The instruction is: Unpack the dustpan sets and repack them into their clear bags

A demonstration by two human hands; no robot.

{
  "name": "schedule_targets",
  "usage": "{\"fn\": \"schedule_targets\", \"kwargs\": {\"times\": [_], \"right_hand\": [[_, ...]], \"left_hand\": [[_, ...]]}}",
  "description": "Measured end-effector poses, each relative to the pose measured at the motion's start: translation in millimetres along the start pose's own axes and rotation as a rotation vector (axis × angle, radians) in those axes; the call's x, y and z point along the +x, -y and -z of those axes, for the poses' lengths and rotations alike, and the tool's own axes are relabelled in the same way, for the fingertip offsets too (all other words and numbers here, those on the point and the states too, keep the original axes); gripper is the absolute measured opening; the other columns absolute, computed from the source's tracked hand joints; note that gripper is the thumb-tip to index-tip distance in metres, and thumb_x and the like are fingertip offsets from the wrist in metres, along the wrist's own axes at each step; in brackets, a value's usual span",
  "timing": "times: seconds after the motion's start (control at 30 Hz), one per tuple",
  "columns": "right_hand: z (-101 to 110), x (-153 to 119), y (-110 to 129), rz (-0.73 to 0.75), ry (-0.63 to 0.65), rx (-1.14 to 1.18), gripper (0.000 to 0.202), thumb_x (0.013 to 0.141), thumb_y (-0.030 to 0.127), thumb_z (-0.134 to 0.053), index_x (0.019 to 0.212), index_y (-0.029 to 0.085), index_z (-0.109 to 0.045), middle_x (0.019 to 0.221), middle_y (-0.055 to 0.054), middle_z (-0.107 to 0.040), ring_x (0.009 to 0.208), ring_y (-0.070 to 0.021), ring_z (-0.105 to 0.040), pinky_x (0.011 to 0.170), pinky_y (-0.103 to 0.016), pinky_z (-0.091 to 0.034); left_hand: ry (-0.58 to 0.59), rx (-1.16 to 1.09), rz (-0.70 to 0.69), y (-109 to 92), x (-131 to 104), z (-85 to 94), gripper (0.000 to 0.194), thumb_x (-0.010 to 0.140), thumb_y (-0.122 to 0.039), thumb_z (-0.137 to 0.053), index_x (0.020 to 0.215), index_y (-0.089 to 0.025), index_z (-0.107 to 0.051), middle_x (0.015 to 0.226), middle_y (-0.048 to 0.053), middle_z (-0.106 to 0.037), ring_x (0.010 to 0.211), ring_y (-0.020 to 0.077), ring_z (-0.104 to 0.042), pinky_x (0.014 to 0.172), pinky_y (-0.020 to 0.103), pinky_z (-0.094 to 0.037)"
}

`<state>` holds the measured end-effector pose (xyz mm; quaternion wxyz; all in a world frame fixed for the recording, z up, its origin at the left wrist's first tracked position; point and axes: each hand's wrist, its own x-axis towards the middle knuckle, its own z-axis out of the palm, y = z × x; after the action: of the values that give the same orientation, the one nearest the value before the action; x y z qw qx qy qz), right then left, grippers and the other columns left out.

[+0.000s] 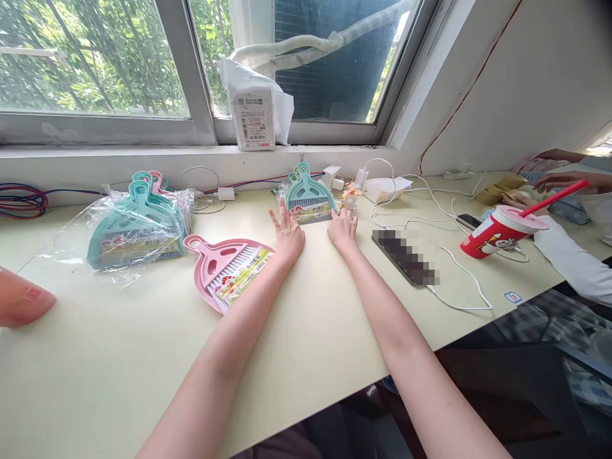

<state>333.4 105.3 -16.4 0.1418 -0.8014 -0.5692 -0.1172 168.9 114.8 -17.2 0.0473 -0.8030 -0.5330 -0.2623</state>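
A green dustpan and brush set [310,196] with a printed label lies at the back of the table, by the wall. My left hand [289,237] is at its lower left corner, fingers spread and holding nothing. At the lower right corner is my right hand [343,229], fingers slightly bent and apart, with fingertips touching or very near the set's edge. Just beyond it stands a small orange and white item [350,196]. A pink dustpan and brush set [228,271] lies left of my left forearm, which partly covers its right side.
Wrapped green and pink dustpan sets [138,223] lie at the left. A phone [404,256], white cables and a red cup with straw [497,231] are on the right. A salmon-coloured object [23,298] is at the left edge. Another person's hands [564,175] are far right.
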Motion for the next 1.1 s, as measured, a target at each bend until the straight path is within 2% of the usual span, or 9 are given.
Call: {"fn": "schedule_targets", "kwargs": {"times": [0.23, 0.37, 0.53, 0.7, 0.83, 0.93, 1.0, 1.1], "right_hand": [[-5, 2, -3, -0.002, 0.008, 0.054, 0.054, 0.092, 0.015, -0.031, 0.142, 0.015, -0.049, 0.122, -0.020, -0.056, 0.113, -0.0309, -0.047, 0.095, -0.045, -0.034], [-7, 4, -5, 0.000, 0.012, 0.091, 0.055, 0.090, 0.014, -0.031, 0.143, 0.013, -0.047, 0.124, -0.020, -0.055, 0.116, -0.0312, -0.046, 0.096, -0.045, -0.034], [-10, 5, -5, 0.005, 0.017, 0.108, 0.055, 0.090, 0.014, -0.032, 0.143, 0.012, -0.045, 0.127, -0.021, -0.054, 0.117, -0.0319, -0.044, 0.097, -0.046, -0.034], [-4, 2, -3, 0.016, 0.004, 0.078, 0.054, 0.090, 0.010, -0.032, 0.142, 0.011, -0.045, 0.126, -0.021, -0.054, 0.116, -0.0309, -0.044, 0.095, -0.044, -0.034], [6, -3, 3, 0.185, -0.049, 0.061, 0.052, 0.090, 0.010, -0.034, 0.140, 0.015, -0.048, 0.124, -0.018, -0.055, 0.113, -0.0294, -0.046, 0.094, -0.042, -0.033], [10, -5, 7, 0.359, -0.019, 0.056, 0.050, 0.091, 0.010, -0.036, 0.137, 0.020, -0.053, 0.120, -0.014, -0.057, 0.111, -0.0273, -0.047, 0.094, -0.038, -0.034], [9, -4, 7, 0.388, 0.015, 0.058, 0.052, 0.090, 0.009, -0.038, 0.139, 0.021, -0.052, 0.118, -0.013, -0.059, 0.109, -0.0260, -0.049, 0.093, -0.037, -0.035], [6, -2, 5, 0.356, 0.027, 0.068, 0.054, 0.090, 0.009, -0.039, 0.141, 0.023, -0.050, 0.116, -0.012, -0.061, 0.108, -0.0250, -0.050, 0.092, -0.036, -0.037]], "left_hand": [[0.011, -0.022, 0.002, 3, -1, -3.3, 0.069, 0.082, -0.014, -0.041, 0.148, 0.001, -0.033, 0.163, 0.021, -0.005, 0.151, 0.0300, 0.007, 0.118, 0.059, 0.013], [-0.037, -0.026, -0.096, 4, 0, 3.3, 0.065, 0.081, -0.010, -0.042, 0.146, -0.005, -0.039, 0.163, 0.017, -0.008, 0.152, 0.0284, 0.002, 0.120, 0.059, 0.009], [-0.020, -0.018, -0.233, 6, 1, 6.0, 0.058, 0.082, -0.009, -0.041, 0.139, -0.014, -0.050, 0.164, 0.011, -0.011, 0.152, 0.0243, -0.002, 0.122, 0.056, 0.004], [-0.018, -0.006, -0.166, 8, 0, -0.6, 0.058, 0.084, -0.013, -0.039, 0.141, -0.014, -0.049, 0.164, 0.010, -0.012, 0.152, 0.0283, 0.000, 0.120, 0.060, 0.004], [0.003, -0.007, -0.170, 8, -1, 0.1, 0.061, 0.084, -0.013, -0.039, 0.145, -0.013, -0.046, 0.164, 0.010, -0.012, 0.152, 0.0292, 0.000, 0.120, 0.061, 0.006], [0.009, 0.002, -0.167, 7, -1, 1.6, 0.062, 0.084, -0.014, -0.039, 0.146, -0.013, -0.045, 0.164, 0.011, -0.012, 0.152, 0.0289, 0.002, 0.120, 0.061, 0.007], [-0.001, 0.001, -0.173, 7, 0, 2.0, 0.061, 0.084, -0.013, -0.039, 0.145, -0.013, -0.044, 0.164, 0.011, -0.012, 0.152, 0.0285, 0.002, 0.120, 0.061, 0.006], [-0.015, -0.013, -0.219, 7, 0, 1.9, 0.063, 0.083, -0.011, -0.042, 0.145, -0.017, -0.045, 0.164, 0.009, -0.012, 0.152, 0.0270, 0.001, 0.120, 0.061, 0.004]]}}
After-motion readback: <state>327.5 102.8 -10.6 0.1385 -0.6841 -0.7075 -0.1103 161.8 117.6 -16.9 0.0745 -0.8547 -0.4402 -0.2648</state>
